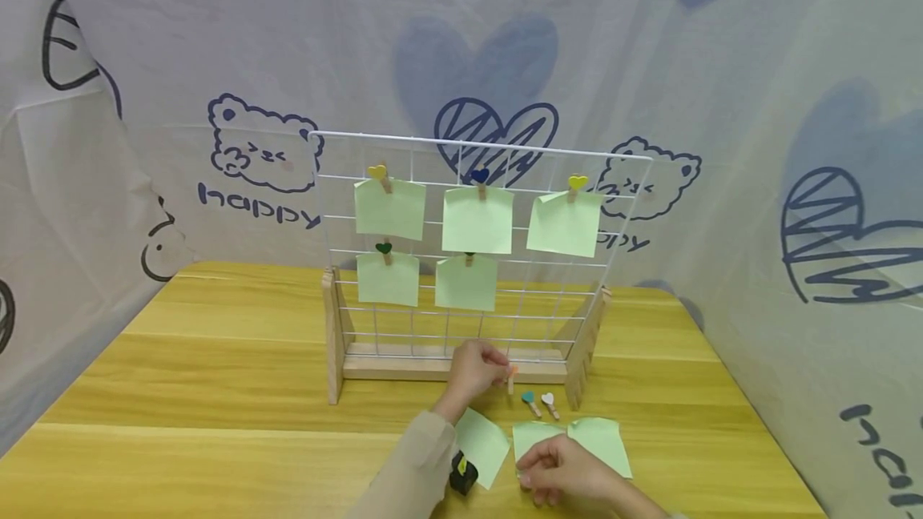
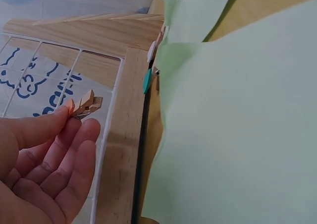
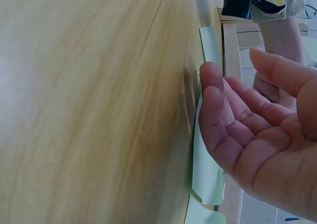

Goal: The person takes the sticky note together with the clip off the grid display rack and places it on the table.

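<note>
Between thumb and forefinger my left hand (image 1: 477, 368) pinches a small wooden clothespin (image 2: 87, 105) with an orange top, in front of the rack's base. Two more clothespins lie just right of it, one with a teal heart (image 1: 530, 400) and one with a white heart (image 1: 549, 400). Over a pale green paper sheet (image 1: 537, 432) hovers my right hand (image 3: 257, 130), its fingers loosely bent around nothing. Another green sheet (image 1: 602, 445) lies to its right, and a third sheet (image 1: 485, 445) lies beneath my left forearm.
A white wire grid (image 1: 534, 319) stands in a wooden base (image 1: 404, 368) on the yellow wood-grain table (image 1: 216, 391). Several green sheets hang clipped on it, among them an upper middle sheet (image 1: 477, 220). Printed cloth (image 1: 346, 38) hangs behind. A black device (image 1: 462, 472) sits at my left wrist.
</note>
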A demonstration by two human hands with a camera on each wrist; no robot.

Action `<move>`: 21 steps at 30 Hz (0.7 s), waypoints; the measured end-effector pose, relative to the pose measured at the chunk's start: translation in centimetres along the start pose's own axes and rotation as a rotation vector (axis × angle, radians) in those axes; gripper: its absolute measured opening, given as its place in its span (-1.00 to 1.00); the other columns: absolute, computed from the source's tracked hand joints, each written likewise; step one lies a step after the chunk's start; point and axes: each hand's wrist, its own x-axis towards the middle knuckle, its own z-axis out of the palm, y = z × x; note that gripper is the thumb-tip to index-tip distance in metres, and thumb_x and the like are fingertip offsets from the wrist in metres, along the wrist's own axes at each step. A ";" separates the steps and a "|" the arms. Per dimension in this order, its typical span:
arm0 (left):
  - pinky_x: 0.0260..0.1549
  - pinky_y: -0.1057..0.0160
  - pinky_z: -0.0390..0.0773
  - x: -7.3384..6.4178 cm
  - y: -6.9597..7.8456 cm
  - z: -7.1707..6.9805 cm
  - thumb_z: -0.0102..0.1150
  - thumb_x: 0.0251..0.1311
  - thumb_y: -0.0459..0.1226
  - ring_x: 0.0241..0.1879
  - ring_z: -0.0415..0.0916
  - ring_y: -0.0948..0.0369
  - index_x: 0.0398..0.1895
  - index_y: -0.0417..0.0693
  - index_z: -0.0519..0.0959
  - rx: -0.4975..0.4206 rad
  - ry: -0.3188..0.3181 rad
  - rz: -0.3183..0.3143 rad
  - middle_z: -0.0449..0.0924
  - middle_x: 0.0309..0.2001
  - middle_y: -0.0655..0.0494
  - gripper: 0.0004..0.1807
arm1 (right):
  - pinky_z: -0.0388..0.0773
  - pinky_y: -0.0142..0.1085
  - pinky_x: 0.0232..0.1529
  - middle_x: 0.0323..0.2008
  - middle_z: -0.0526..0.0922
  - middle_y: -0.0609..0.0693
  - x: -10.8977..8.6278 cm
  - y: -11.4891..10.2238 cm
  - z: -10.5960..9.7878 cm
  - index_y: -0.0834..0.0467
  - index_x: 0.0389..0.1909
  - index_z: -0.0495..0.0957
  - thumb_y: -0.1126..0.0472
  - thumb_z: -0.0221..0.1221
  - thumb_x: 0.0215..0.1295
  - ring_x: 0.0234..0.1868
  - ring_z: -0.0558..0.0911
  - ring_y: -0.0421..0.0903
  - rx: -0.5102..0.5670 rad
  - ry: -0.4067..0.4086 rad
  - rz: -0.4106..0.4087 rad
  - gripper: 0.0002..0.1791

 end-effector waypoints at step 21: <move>-0.77 0.29 0.52 -0.2 -1.1 1.0 0.19 -0.10 -0.56 -0.75 0.52 0.13 -0.61 -0.37 0.56 0.039 -0.056 -0.214 0.52 -0.73 -0.03 -0.96 | 0.43 -0.53 -0.61 -0.41 0.61 0.26 -0.3 0.4 -0.1 0.58 -0.17 0.41 0.34 0.05 0.22 -0.57 0.54 -0.27 0.079 -0.072 -0.010 -0.68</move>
